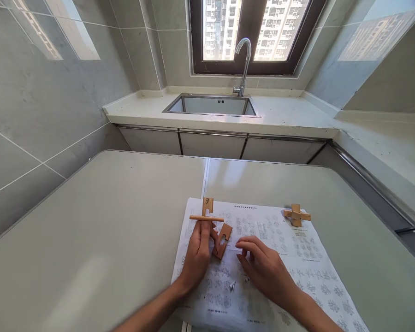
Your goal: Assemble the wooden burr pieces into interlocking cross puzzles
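My left hand (pixel 200 251) is closed on two wooden puzzle pieces held crosswise: a notched piece (pixel 208 204) marked with a dark figure points away from me, and a thin flat piece (pixel 210 218) lies across it. Close against the fingers of that hand is a third notched wooden piece (pixel 220 251), tilted; whether it is gripped or only touched, I cannot tell. My right hand (pixel 266 267) hovers over the paper to the right, fingers loosely bent and thumb apart, with nothing visible in it. Under both hands lies a printed sheet (pixel 263 226) covered in small puzzle diagrams.
An assembled wooden cross puzzle (pixel 296 215) sits on the sheet's far right corner. The sheet rests on a pale table (pixel 124 221) with a seam down its middle. Beyond stand a counter (pixel 283 108), a sink (pixel 210 106) and a faucet (pixel 244 64) below a window.
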### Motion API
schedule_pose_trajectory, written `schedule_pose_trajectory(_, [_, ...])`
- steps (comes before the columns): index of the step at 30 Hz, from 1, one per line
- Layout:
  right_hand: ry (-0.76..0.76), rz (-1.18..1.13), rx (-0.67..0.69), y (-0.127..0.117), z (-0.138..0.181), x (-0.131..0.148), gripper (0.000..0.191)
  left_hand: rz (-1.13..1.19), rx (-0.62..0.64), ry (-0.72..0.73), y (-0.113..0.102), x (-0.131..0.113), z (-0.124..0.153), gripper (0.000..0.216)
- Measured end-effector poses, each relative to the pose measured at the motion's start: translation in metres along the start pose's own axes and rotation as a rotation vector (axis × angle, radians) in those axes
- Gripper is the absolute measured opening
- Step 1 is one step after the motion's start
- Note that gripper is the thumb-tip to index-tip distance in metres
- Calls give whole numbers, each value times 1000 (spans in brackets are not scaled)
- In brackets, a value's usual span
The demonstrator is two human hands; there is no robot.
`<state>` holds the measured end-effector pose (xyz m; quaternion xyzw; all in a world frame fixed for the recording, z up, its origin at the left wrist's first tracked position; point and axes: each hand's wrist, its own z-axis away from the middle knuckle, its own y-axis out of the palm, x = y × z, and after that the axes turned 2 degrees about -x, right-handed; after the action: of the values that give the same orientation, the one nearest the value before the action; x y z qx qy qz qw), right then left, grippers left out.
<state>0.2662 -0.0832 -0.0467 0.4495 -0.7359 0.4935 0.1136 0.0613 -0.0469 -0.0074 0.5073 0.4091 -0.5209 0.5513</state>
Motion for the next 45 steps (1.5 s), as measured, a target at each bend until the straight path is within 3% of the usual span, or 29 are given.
schedule_pose_trajectory(3, [29, 7, 23, 1, 1, -2, 30, 22, 125, -35, 2, 0, 1, 48])
schedule_pose_trajectory(6, [92, 47, 62, 1, 1, 0, 56, -7, 245, -38, 3, 1, 5, 47])
schedule_pose_trajectory(13, [119, 103, 185, -7, 2, 2, 107, -87, 334, 22, 2, -1, 7, 43])
schedule_pose_trajectory(21, [106, 102, 103, -7, 4, -8, 84, -32, 280, 1, -1, -3, 1, 43])
schedule_pose_trajectory(26, [280, -50, -41, -13, 0, -7, 66, -10, 273, -32, -2, -3, 1, 44])
schedule_pose_trajectory(29, [408, -315, -110, -16, 0, -9, 60, -44, 296, -46, -1, -4, 1, 44])
schedule_pose_trajectory(35, [522, -759, -73, -10, 4, -17, 80, -94, 344, -59, 1, -5, 3, 43])
schedule_pose_trajectory(40, [568, -881, -57, -9, 4, -13, 90, -94, 347, -51, 1, -4, 2, 41])
schedule_pose_trajectory(45, [682, -939, -105, -14, 0, -6, 88, -145, 352, -20, 1, -4, 2, 40])
